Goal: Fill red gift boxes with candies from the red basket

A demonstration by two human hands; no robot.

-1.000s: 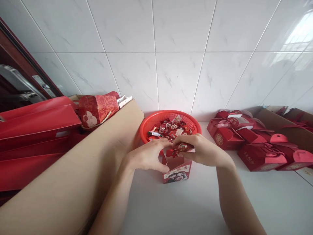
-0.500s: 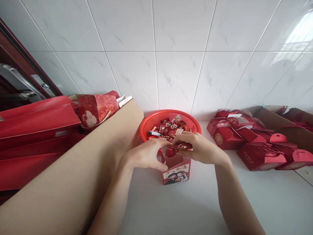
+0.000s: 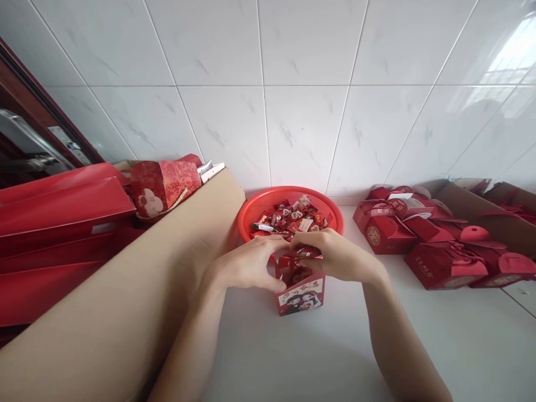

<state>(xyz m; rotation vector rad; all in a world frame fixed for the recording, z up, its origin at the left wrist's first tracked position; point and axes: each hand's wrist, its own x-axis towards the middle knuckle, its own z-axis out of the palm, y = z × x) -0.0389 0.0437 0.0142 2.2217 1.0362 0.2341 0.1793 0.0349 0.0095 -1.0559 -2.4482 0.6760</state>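
A small red box with a picture of a couple on its front stands open-topped on the white table. My left hand is curved round the box's left side, thumb at the front edge, gripping it. Over the opening, my right hand has its fingers closed on red-wrapped candies. More red wrappers show inside the box. Just behind both hands sits a red plastic basket holding several wrapped candies.
A large cardboard box filled with red bags takes up the left side. Several folded red gift boxes stand at the right, in front of another cardboard box. White wall tiles rise behind the basket.
My right hand has moved slightly left and lower over the box, and red wrappers now show inside it. My left hand has barely moved.
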